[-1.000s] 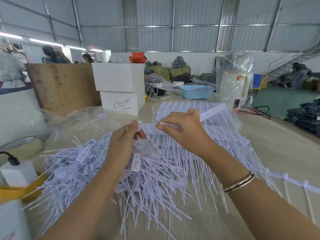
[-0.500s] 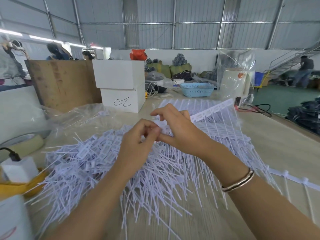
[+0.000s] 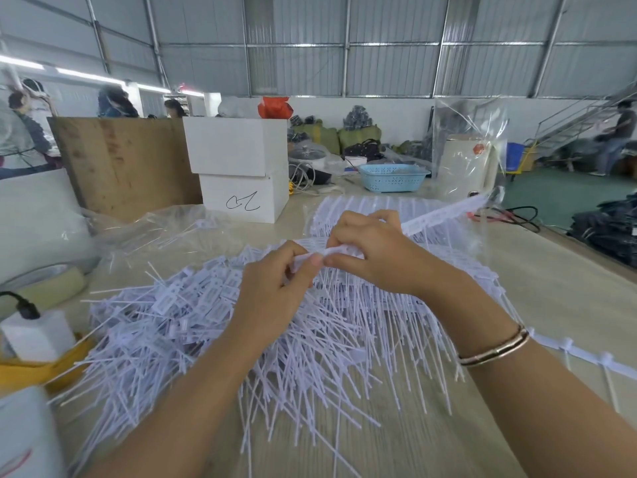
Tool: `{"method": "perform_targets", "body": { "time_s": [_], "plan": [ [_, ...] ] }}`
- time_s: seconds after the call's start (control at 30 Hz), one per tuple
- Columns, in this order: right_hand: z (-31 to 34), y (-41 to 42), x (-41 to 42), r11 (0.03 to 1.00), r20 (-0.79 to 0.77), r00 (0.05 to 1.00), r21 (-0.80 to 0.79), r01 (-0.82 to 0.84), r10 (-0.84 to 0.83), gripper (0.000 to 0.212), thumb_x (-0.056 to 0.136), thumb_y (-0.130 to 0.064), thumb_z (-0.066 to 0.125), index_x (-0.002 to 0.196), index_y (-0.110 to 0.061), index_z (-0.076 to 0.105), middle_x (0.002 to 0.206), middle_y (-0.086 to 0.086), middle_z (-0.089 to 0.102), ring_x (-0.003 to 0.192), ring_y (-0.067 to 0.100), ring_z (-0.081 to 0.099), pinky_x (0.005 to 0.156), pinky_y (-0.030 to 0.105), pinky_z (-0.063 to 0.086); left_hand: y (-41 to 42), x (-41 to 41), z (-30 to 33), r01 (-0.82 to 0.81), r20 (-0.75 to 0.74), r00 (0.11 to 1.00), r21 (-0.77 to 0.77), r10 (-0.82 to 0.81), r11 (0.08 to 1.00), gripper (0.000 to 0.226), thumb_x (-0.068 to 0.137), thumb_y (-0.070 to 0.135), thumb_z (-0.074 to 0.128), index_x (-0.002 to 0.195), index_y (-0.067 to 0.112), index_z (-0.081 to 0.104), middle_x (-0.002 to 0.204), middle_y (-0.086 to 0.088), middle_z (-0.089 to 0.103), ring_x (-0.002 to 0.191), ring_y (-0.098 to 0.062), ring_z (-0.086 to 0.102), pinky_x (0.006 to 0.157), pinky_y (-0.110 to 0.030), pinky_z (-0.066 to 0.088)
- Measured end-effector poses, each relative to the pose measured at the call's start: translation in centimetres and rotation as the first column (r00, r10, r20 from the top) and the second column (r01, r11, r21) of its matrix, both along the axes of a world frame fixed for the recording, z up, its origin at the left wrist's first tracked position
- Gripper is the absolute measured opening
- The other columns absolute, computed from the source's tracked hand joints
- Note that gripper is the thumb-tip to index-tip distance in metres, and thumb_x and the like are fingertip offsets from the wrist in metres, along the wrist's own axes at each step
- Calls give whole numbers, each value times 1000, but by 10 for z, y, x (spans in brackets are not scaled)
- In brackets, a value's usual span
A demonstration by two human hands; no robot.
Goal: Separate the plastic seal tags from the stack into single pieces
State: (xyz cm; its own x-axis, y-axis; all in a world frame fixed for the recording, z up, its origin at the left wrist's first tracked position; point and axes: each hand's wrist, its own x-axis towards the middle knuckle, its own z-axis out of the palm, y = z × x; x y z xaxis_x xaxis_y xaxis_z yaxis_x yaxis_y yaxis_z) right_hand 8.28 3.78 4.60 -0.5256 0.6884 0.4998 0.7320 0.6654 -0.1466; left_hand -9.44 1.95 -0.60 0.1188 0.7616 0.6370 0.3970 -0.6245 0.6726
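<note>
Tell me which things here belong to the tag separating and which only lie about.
Belong to the job: strip of joined tags, held by left hand and right hand; pile of single tags.

Only lying about: blue basket, white boxes, tape roll.

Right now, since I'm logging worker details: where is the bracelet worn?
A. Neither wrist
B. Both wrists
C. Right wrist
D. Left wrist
C: the gold-toned bracelet circles the wrist behind the right hand, which pinches a strip of seal tags with the left hand; the left wrist is bare.
</note>
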Motion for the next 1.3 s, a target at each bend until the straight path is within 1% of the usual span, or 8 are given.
{"method": "perform_targets", "body": {
  "time_s": [0.2,0.33,0.57,0.73,0.87,1.03,1.2,1.3],
  "plan": [
    [-2,-1,-7,998,-9,999,38,-39,40,12,88,-36,63,86,-24,65,87,-12,48,78,8,46,85,32,21,6,-3,0,56,113,993,-149,-39,987,34,90,42,51,66,19,57,59,7,64,53,-18,50,58,-21,41],
    [-4,-1,-11,990,-100,993,127,-55,68,11,86,-33,66,85,-22,69,82,-21,45,74,6,47,80,30,20,5,-3,3,101,262,964,-173,-53,980,36,95,33,52,61,23,59,58,5,63,55,0,54,54,-7,39],
    [-4,-4,-14,976,-288,951,211,-52,112,17,84,-28,66,73,-15,67,71,-23,49,67,-7,45,78,31,24,6,-4,10,127,493,869,-301,40,945,50,97,35,46,51,19,54,55,9,56,53,-4,48,62,-23,38],
    [2,-4,-4,977,-206,978,214,5,41,15,85,-38,66,82,-23,71,84,-22,51,66,4,49,84,31,22,14,-21,1,-280,20,960,29,279,960,40,97,33,48,62,14,49,54,0,54,56,-16,52,63,-32,45],
    [-1,-4,-8,967,-93,996,252,30,-6,17,85,-40,65,97,-28,70,93,-19,41,73,-3,43,81,28,19,16,-21,-7,-448,-315,791,286,524,847,51,92,60,37,73,16,54,54,6,44,69,-27,53,76,-40,36],
    [-4,-6,-12,980,-56,998,197,13,-2,41,86,-38,65,124,-29,53,101,-24,34,81,-9,40,85,24,17,14,-23,-7,-549,-381,683,293,622,783,67,83,68,29,99,17,69,99,-2,64,98,-26,53,80,-37,31],
    [-6,-9,-16,986,-31,998,159,-46,52,47,84,-18,62,128,-23,47,102,-20,34,86,-25,34,78,26,16,5,-8,4,-183,-133,967,224,216,957,47,88,54,40,99,18,69,96,10,64,96,-10,53,82,-26,38],
    [-6,-11,-18,989,-21,995,114,-94,97,46,83,-13,60,126,-20,47,105,-17,37,87,-24,35,79,27,17,2,2,2,-98,-109,987,203,122,974,29,87,40,54,84,15,68,78,19,61,84,-3,53,73,-13,36]
  ]
}}
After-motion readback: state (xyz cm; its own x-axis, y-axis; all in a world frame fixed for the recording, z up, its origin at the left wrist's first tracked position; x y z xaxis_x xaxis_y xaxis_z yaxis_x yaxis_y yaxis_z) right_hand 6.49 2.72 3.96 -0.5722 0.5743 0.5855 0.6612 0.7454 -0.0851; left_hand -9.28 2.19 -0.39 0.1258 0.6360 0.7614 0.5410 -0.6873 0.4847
